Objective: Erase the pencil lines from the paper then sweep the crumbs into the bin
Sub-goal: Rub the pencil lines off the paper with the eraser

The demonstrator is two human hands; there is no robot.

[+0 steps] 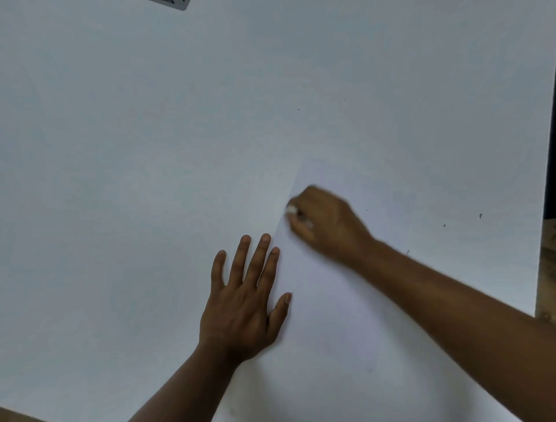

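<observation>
A white sheet of paper [337, 325] lies at an angle on the white table [135, 150], its left edge running from the upper middle down to the bottom. My left hand [243, 301] lies flat with straight fingers along that left edge, pressing the paper down. My right hand [325, 223] is blurred and grips a small white eraser [291, 209] against the paper near its top corner. No pencil lines are plain on the paper. A few dark crumbs [480, 215] lie on the paper to the right. No bin is in view.
The table's right edge [541, 241] runs down the far right, with a darker wooden floor beyond it. A grey and black object [174, 3] pokes in at the top edge. Tiny dark specks [298, 109] lie on the table beyond the paper.
</observation>
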